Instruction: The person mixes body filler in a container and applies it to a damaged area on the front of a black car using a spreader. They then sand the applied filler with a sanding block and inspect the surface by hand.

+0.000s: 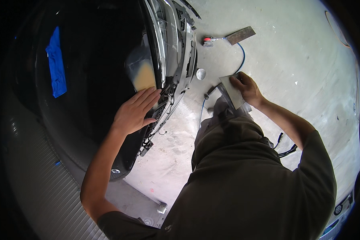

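Tan patch (145,75) near an edge of the black panel (94,80) could scuff if the flat, non-gripping left hand (135,111) drags; right hand (248,90) grasps a board (233,92)

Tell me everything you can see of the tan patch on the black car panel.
The tan patch looks matte and filler-like, yellowish tan, its upper end fading softly into a hazy grey zone. It lies near the edge of the black car panel, beside the headlight. The left hand lies flat with fingers stretched at its lower end, hiding where it stops. Its fine texture can't be made out.
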Motion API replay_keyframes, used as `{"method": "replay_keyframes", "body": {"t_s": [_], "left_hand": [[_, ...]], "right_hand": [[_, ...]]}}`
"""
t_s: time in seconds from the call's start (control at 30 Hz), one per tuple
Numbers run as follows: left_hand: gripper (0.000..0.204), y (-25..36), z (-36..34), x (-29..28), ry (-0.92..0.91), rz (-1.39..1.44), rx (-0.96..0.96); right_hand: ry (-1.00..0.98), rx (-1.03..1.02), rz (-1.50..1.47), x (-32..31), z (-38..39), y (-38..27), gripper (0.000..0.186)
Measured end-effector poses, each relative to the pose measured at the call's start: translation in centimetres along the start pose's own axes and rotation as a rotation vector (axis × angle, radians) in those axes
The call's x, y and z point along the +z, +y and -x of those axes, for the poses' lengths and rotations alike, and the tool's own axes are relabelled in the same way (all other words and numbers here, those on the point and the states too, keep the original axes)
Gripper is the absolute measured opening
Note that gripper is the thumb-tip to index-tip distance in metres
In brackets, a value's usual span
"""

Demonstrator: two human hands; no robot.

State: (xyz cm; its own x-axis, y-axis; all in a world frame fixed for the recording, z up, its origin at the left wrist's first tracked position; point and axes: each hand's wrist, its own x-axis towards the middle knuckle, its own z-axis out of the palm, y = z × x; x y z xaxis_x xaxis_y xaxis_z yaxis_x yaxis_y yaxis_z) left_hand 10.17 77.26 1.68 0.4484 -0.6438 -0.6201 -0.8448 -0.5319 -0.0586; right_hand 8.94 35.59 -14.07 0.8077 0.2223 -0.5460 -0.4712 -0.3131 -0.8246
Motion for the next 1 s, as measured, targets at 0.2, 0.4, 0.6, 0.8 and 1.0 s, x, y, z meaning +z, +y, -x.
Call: {"method": "replay_keyframes", "body": {"t_s": [0.2,0.4,0.6,0.8,1.0], "left_hand": [[0.089,-1.7,3.5,-1.5,-0.046,-0.078,0.044],[0.086,-1.4,-0.4,-2.6,-0.061,-0.151,0.077],[0.087,-4.6,-3.0,-4.6,-0.059,-0.041,0.081],[0.088,-8.3,-4.5,-6.7,0.144,-0.106,-0.045],[0.095,-4.0,-3.7,-5.3,0.006,-0.020,-0.077]], "right_hand": [[0.054,0.022,-0.022,-0.1,-0.3,1.3,0.046],[0.052,-0.039,-0.151,0.3,-0.5,1.4,0.046],[0.070,0.034,-0.106,-0.8,-0.2,0.9,0.047],[0.013,0.076,-0.014,-0.7,-0.1,0.3,0.046],[-0.006,0.030,-0.032,-0.5,-0.2,-0.3,0.046]]}}
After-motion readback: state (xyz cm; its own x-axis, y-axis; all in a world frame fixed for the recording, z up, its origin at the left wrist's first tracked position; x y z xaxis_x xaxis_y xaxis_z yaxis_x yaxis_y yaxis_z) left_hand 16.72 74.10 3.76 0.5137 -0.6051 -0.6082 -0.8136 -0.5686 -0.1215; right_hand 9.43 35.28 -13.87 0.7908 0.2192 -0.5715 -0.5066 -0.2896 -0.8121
